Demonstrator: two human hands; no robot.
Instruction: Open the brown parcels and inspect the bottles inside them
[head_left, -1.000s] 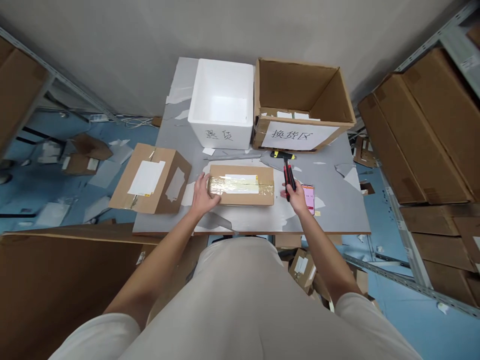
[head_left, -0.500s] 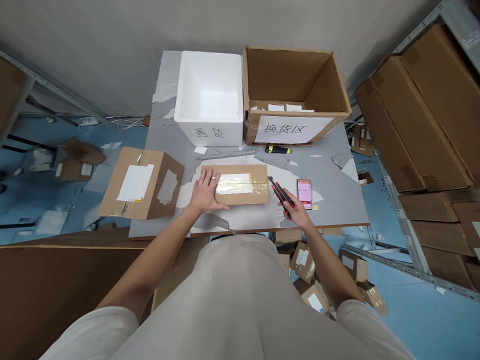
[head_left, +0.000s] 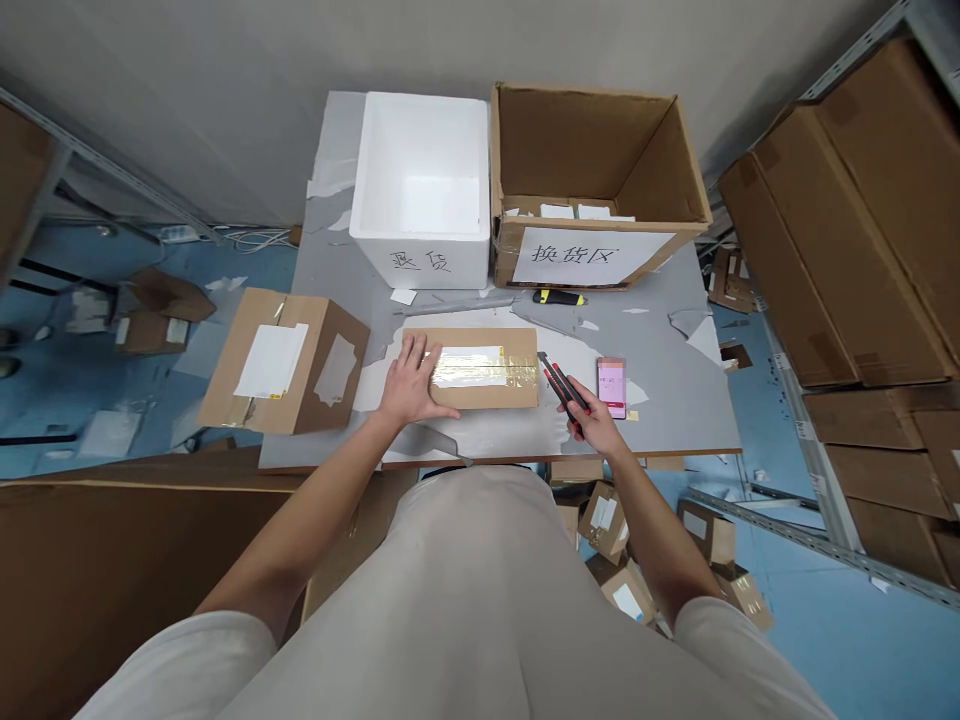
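A flat, taped cardboard box (head_left: pixel 521 345) with a white label lies on the table in front of me. My left hand (head_left: pixel 411 382) rests on its left end, fingers spread and thumb along the near edge. To the right of the box, my right hand (head_left: pixel 591 418) is closed around a black and red utility knife (head_left: pixel 564 385). The knife's tip points up and left, close to the box's right end. A phone (head_left: pixel 611 388) with a pink screen lies just right of that hand.
A larger taped box (head_left: pixel 262 390) stands at the table's left. Behind are a white foam box (head_left: pixel 420 262) and an open carton (head_left: pixel 652 245) holding several small white items. A yellow and black cutter (head_left: pixel 559 298) lies before the carton. Shelving with cartons (head_left: pixel 847 240) is on the right.
The view has shifted slightly. Both hands, the cardboard box and the utility knife keep the same positions relative to each other.
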